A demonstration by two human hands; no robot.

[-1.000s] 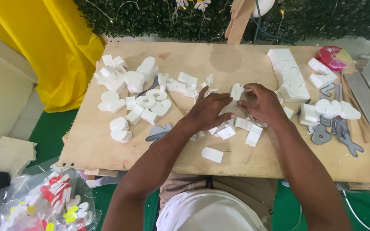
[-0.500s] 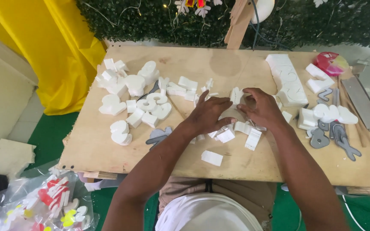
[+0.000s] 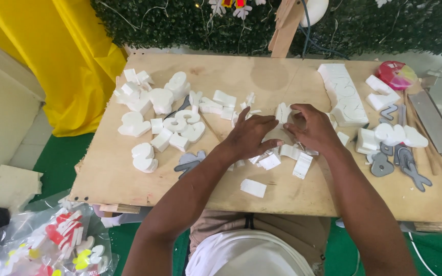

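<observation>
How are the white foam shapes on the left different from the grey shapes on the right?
The white foam shapes are thick, chunky blocks; the grey shapes look thin and flat. The white ones make a big heap, some piled together; the grey ones are only a few, lying partly under white pieces. Both lie on the plywood board, untouched by either hand.

A plywood tabletop (image 3: 129, 174) carries white foam cutouts (image 3: 167, 115) left of the grips, grey shapes (image 3: 400, 163) to their right

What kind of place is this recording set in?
Probably a craft or decoration workshop: a plywood worktable strewn with white foam cut-out shapes, grey flat templates, and an artificial hedge backdrop behind.
</observation>
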